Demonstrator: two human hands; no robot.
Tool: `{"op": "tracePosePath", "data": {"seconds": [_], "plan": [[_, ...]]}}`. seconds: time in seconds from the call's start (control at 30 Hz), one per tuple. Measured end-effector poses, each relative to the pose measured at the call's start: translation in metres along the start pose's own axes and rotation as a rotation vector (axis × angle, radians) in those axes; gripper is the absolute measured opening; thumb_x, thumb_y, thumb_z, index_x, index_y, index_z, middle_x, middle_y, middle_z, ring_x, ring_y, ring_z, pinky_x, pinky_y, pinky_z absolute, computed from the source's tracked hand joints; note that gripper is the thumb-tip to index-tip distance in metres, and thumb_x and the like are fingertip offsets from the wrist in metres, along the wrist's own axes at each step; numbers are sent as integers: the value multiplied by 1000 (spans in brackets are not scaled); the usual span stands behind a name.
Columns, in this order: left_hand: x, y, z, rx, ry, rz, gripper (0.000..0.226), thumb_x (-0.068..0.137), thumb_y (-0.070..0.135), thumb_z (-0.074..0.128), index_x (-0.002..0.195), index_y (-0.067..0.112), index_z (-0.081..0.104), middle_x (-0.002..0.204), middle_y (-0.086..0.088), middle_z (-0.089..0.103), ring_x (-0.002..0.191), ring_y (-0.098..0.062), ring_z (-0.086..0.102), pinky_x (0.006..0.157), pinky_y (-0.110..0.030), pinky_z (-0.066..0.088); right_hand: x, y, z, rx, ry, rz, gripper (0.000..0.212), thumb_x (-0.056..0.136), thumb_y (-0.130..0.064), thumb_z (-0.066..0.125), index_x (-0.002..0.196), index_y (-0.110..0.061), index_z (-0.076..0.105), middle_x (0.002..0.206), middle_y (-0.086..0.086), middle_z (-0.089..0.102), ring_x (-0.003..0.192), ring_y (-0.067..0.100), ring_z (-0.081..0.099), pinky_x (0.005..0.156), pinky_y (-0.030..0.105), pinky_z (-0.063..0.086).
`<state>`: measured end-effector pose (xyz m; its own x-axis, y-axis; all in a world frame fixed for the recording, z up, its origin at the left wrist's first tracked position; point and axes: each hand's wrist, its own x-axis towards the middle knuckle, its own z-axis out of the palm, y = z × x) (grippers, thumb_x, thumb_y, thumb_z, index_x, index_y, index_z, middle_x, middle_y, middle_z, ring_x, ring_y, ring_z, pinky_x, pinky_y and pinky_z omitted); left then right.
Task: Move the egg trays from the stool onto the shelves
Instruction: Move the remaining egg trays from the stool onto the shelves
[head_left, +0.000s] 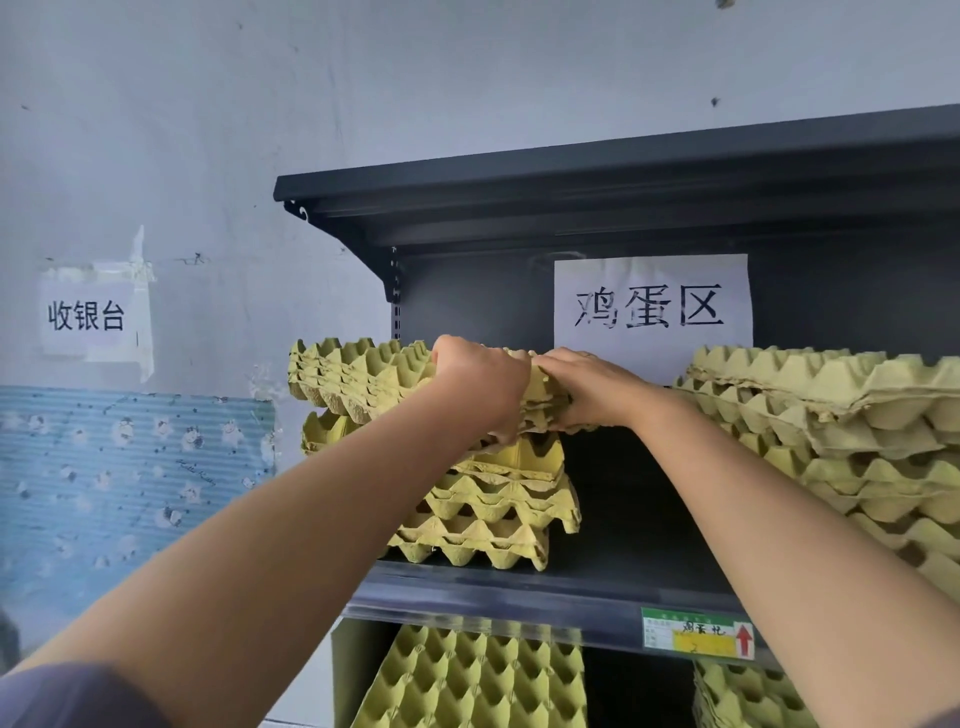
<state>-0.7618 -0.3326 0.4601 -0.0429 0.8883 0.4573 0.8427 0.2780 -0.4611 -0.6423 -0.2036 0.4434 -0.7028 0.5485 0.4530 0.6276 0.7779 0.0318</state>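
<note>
A small bundle of yellow-green egg trays (358, 374) is held just above a stack of like trays (493, 504) on the left of the dark shelf (519, 587). My left hand (480, 382) grips the bundle's near edge, fingers curled under it. Beside it, my right hand (587, 387) grips the same edge, thumb on top. The bundle tilts slightly and its left end sticks out past the shelf's side. The stool is out of view.
A taller stack of trays (831, 431) fills the shelf's right side, with a dark gap between the stacks. A paper sign (652, 306) hangs on the back panel. The top shelf board (571, 176) overhangs. More trays (472, 680) lie on the level below.
</note>
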Motion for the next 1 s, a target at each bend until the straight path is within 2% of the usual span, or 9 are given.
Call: {"op": "tracePosePath", "data": {"seconds": [0.07,0.13,0.2,0.27,0.37,0.5,0.67,0.77,1.0], "plan": [[-3,1,4,18,26,20,84,75,55,67,139,18,28,118,1,55,103,-23,57,73,-34,35,-1,-1,3,3,17,-6,40,74,-28,76,107,-22,54,117,-4,45,104,20,52,85,43,49],[-6,0,6,26,46,38,77,75,54,67,133,16,34,107,1,55,93,-22,56,69,-33,33,-5,-4,4,-13,32,-10,32,76,-27,74,99,-20,52,112,-4,43,96,21,53,79,42,50],[-10,-2,7,30,68,46,69,77,48,69,128,15,37,87,3,49,79,-19,51,66,-32,34,-10,-8,2,-81,68,-13,30,79,-26,71,100,-18,52,112,-2,44,95,20,51,81,38,46],[-12,-9,9,34,102,44,67,78,42,69,129,13,36,80,3,46,75,-17,51,63,-30,38,-14,-14,-2,-140,114,-12,31,82,-31,69,104,-17,52,114,1,45,95,17,44,92,39,38],[-15,-32,16,34,164,41,69,79,37,70,132,13,33,100,-2,56,83,-18,56,65,-29,42,-17,-29,-7,-139,174,15,38,82,-40,68,110,-20,53,114,1,45,103,20,42,98,41,33],[-16,-70,27,-22,228,44,72,78,37,71,134,14,30,118,-6,52,96,-21,58,66,-31,46,-14,-56,-17,-166,283,34,45,83,-45,67,121,-26,52,121,1,45,117,26,40,105,43,28],[-10,-114,55,-69,266,47,72,80,43,69,136,21,29,126,-3,50,104,-23,58,78,-39,52,6,-91,-5,-234,398,38,49,81,-47,67,125,-29,52,116,2,50,111,25,49,104,44,30],[-4,-127,72,-89,222,53,71,82,41,67,138,21,28,127,-3,49,106,-24,58,85,-38,48,20,-106,10,-289,399,74,47,81,-47,67,122,-27,55,120,5,52,114,26,49,102,47,33],[13,-148,111,-89,146,183,72,82,47,64,140,31,26,126,4,50,104,-18,57,97,-35,36,28,-109,41,-200,283,147,50,86,-52,58,131,-32,47,125,2,50,117,23,47,96,41,35]]}}
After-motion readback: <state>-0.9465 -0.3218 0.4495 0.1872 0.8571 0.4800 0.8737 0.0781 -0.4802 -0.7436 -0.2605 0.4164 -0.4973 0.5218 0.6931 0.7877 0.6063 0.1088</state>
